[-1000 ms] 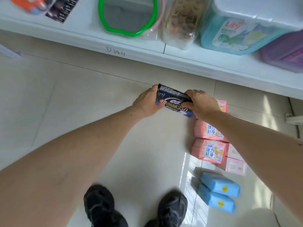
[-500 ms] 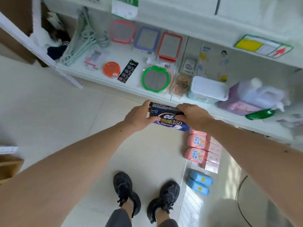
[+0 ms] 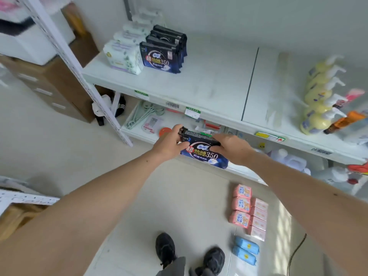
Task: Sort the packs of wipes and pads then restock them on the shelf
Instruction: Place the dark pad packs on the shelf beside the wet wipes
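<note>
A white metal shelving unit (image 3: pixel 209 84) fills the upper half of the view, its broad middle shelf bare across most of its surface. At the left end of that shelf stands a row of dark navy plastic packs of pads with gold "350" lettering (image 3: pixel 162 54), upright one behind another, and just beside them on the left a row of white soft packs of wipes with a pale leaf print (image 3: pixel 123 56). At the shelf's right end is a line of pale yellow pump bottles (image 3: pixel 318 96). On the light tiled floor (image 3: pixel 59 146) below, right of the person's black shoes (image 3: pixel 165 249), lie pink packs (image 3: pixel 242 205) in two columns, with two light blue packs (image 3: pixel 247 251) nearer the feet. In front of the lower shelf edge, both hands hold one more dark navy pad pack (image 3: pixel 203 151) in the air, printed face toward the camera. The left hand (image 3: pixel 168 145) grips its left end, fingers curled over the top edge and thumb on the front. The right hand (image 3: pixel 231 146) clasps the right end likewise, fingers wrapped over the top.
</note>
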Available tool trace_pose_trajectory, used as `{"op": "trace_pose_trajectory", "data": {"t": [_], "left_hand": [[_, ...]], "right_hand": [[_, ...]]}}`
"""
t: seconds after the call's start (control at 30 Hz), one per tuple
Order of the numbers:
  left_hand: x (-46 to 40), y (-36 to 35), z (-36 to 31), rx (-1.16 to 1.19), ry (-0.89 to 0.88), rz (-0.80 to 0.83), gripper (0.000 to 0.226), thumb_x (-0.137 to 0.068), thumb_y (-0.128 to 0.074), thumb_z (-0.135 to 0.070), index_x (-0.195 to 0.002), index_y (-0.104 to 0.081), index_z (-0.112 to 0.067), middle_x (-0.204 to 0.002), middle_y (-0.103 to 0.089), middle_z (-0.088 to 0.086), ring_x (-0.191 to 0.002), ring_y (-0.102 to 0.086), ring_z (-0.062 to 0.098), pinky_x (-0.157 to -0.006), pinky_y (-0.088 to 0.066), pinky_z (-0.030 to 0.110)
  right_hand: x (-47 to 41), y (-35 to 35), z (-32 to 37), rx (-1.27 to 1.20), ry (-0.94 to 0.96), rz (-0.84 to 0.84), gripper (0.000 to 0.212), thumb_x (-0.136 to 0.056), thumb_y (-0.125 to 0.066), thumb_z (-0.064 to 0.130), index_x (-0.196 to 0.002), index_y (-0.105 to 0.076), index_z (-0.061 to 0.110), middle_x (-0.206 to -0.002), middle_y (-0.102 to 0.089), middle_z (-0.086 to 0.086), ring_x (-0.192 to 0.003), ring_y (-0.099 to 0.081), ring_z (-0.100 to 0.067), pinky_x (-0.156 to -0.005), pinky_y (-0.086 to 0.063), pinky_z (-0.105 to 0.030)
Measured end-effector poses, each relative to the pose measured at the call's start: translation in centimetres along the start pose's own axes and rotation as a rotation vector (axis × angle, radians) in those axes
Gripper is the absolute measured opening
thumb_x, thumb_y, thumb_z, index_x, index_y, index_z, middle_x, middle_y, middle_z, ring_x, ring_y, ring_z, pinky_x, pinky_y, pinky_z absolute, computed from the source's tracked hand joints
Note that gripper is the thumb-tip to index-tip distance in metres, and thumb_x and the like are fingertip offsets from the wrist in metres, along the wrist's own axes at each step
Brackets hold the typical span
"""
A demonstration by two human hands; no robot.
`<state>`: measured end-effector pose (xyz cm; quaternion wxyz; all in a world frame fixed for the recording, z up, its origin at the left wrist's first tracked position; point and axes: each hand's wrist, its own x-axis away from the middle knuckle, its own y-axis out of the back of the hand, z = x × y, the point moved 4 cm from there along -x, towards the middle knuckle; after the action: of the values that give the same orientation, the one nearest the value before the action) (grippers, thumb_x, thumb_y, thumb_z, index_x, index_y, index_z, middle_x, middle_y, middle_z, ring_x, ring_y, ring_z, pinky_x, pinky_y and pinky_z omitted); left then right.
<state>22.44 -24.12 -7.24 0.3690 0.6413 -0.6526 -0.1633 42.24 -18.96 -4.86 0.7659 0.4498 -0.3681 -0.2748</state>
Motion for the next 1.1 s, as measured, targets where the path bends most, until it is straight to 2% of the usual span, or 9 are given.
{"op": "trace_pose_trajectory", "data": {"t": [0.17,0.3,0.5,0.6,0.67,0.8,0.87,0.97,1.1], "left_hand": [[0.7,6.4,-1.0,0.019,-0.031,-0.053,0.065,-0.088,-0.064,-0.037,-0.143,-0.03,-0.026,-0.111,-0.066,0.003,-0.103,-0.063,0.024,-0.092,-0.05,0.045],[0.7,10.5,-0.9,0.007,-0.054,-0.059,0.061,-0.091,-0.062,-0.034,-0.142,-0.031,-0.024,-0.119,-0.061,0.009,-0.109,-0.06,0.027,-0.095,-0.049,0.046],[-1.0,15.0,0.0,0.023,-0.062,-0.087,0.059,-0.09,-0.064,-0.033,-0.14,-0.035,-0.021,-0.111,-0.063,0.007,-0.103,-0.061,0.026,-0.089,-0.053,0.046],[-2.4,17.1,0.3,-0.059,-0.075,-0.11,0.048,-0.092,-0.062,-0.032,-0.133,-0.041,-0.019,-0.109,-0.062,-0.002,-0.096,-0.06,0.019,-0.079,-0.052,0.035],[-3.6,18.4,0.4,-0.116,-0.066,-0.127,0.048,-0.093,-0.059,-0.034,-0.135,-0.041,-0.02,-0.108,-0.055,-0.005,-0.094,-0.056,0.017,-0.074,-0.042,0.027],[-6.9,20.2,0.9,-0.116,-0.054,-0.093,0.05,-0.092,-0.06,-0.034,-0.136,-0.04,-0.019,-0.122,-0.06,0.007,-0.112,-0.056,0.026,-0.092,-0.047,0.035],[-8.8,21.1,1.1,-0.127,-0.056,-0.054,0.048,-0.091,-0.06,-0.036,-0.132,-0.042,-0.022,-0.124,-0.062,0.004,-0.118,-0.055,0.025,-0.099,-0.047,0.043],[-12.1,22.4,1.6,-0.153,-0.067,-0.026,0.047,-0.088,-0.061,-0.039,-0.13,-0.046,-0.024,-0.127,-0.062,-0.002,-0.12,-0.055,0.02,-0.1,-0.046,0.045],[-15.7,24.6,1.4,-0.276,-0.115,-0.023,0.044,-0.088,-0.061,-0.042,-0.126,-0.05,-0.023,-0.123,-0.058,0.003,-0.114,-0.052,0.022,-0.095,-0.046,0.045]], "right_hand": [[-0.8,3.9,3.9,-0.029,-0.001,-0.1,0.033,-0.098,-0.049,0.037,-0.127,-0.051,0.02,-0.114,-0.065,-0.002,-0.088,-0.054,-0.019,-0.071,-0.044,-0.033],[-2.3,6.0,6.9,-0.026,0.003,-0.164,0.029,-0.097,-0.051,0.038,-0.119,-0.054,0.019,-0.115,-0.063,-0.002,-0.097,-0.057,-0.025,-0.075,-0.046,-0.036],[-5.6,8.4,10.2,-0.019,-0.001,-0.217,0.026,-0.096,-0.052,0.035,-0.116,-0.055,0.019,-0.112,-0.064,-0.003,-0.096,-0.057,-0.025,-0.075,-0.047,-0.037],[-8.1,9.8,11.2,-0.002,0.011,-0.226,0.028,-0.096,-0.052,0.035,-0.117,-0.055,0.017,-0.112,-0.064,-0.005,-0.097,-0.057,-0.025,-0.076,-0.049,-0.037],[-9.9,10.6,11.5,-0.002,0.012,-0.239,0.028,-0.097,-0.053,0.034,-0.118,-0.055,0.017,-0.112,-0.064,-0.005,-0.096,-0.058,-0.025,-0.075,-0.049,-0.038],[-13.8,12.1,11.4,0.008,0.02,-0.268,0.026,-0.097,-0.053,0.033,-0.117,-0.056,0.017,-0.11,-0.065,-0.004,-0.09,-0.055,-0.021,-0.067,-0.038,-0.03],[-15.7,12.8,11.1,0.002,0.02,-0.277,0.025,-0.097,-0.054,0.033,-0.116,-0.057,0.017,-0.109,-0.065,-0.004,-0.092,-0.057,-0.023,-0.068,-0.038,-0.029],[-18.4,13.5,10.7,-0.015,-0.001,-0.276,0.024,-0.096,-0.054,0.033,-0.116,-0.057,0.019,-0.109,-0.066,-0.003,-0.092,-0.058,-0.022,-0.067,-0.04,-0.03],[-22.4,14.5,10.6,-0.009,-0.026,-0.279,0.025,-0.095,-0.055,0.033,-0.117,-0.056,0.022,-0.109,-0.066,-0.003,-0.093,-0.06,-0.024,-0.068,-0.044,-0.03]]}}
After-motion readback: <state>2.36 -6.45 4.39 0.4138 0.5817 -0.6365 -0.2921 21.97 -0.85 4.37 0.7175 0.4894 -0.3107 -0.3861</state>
